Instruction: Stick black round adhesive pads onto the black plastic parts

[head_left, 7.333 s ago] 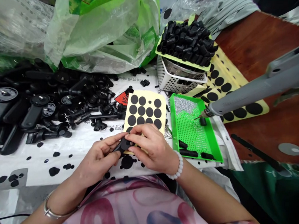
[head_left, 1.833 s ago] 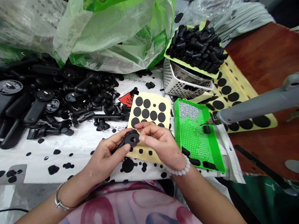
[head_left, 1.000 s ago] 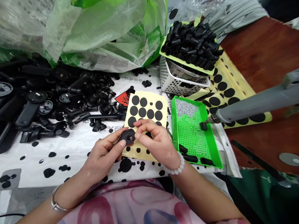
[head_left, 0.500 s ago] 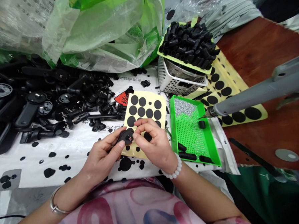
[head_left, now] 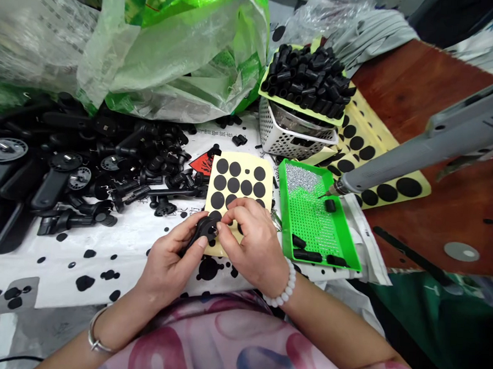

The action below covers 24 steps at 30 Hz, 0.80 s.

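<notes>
My left hand (head_left: 170, 257) grips a black plastic part with a rounded end (head_left: 206, 226), thumb on top and fingers around its far side. A small metallic bit shows in the middle of that round end. Close against it, my right hand (head_left: 249, 240) has thumb and forefinger pinched together at the part's right edge; whatever sits between those fingertips is hidden. Under both hands lies a yellow backing sheet (head_left: 241, 161) bearing rows of round black stickers (head_left: 220, 182), partly covered by the right hand.
Many black handle-like parts (head_left: 52, 180) are heaped on the left. A green tray (head_left: 352, 250) with small screws (head_left: 302, 179) lies to the right, below a grey electric screwdriver (head_left: 379, 172). Behind stand a white basket (head_left: 278, 134), black tubes (head_left: 310, 72) and a plastic bag (head_left: 182, 60).
The view has shifted slightly. My left hand still grips the black part, which looks a little more tilted, and my right fingertips remain pinched at its edge.
</notes>
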Motion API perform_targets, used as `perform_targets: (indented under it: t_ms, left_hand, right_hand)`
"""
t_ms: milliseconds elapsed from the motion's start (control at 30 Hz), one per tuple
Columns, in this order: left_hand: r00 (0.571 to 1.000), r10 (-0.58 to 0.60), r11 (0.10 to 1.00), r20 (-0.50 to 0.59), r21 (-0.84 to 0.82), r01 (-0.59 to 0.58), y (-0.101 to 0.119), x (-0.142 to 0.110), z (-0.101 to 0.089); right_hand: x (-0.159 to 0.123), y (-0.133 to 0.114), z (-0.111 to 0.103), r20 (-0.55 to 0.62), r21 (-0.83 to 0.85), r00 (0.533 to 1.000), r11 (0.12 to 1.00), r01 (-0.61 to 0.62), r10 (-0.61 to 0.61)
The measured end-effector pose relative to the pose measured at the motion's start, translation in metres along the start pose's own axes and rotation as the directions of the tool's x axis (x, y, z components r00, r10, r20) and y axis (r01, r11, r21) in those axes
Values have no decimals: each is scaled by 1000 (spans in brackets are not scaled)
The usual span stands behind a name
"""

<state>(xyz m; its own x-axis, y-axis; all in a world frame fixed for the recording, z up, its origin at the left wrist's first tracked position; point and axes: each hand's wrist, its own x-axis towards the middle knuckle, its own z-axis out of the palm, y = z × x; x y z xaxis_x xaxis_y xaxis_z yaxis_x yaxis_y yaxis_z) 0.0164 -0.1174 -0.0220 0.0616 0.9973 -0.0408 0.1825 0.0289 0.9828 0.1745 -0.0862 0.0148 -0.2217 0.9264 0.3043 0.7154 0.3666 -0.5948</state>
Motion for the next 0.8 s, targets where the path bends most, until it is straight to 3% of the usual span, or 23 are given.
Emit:
perform_targets:
  t_ms: [100,200,300,500,567,800]
  left_hand:
    - [1000,14,998,5,-57,-14,1,-2,-1]
    - [998,51,996,23,-72,-49,0,-4,-2]
    - [997,66,996,30,-68,-63,-2,-6,-2]
    - [1000,15,992,11,-124,-13,-5,-9,-5]
    - [999,10,994,33,-112,-6,-4,-10,-7]
    - [985,-75,987,155,-128,95,6,-4,-16]
  right_hand:
    - [3,2,-2,55,154,991,980,-127,120]
    - [7,4,0,296,492,928,797,-351,226]
    - [9,4,5,447,657,873,590,-470,196]
    - [6,7,9,536,747,840,413,-521,91]
    - [2,9,9,525,757,848,417,-503,71]
    - [-19,0,12,404,717,914,616,-326,13]
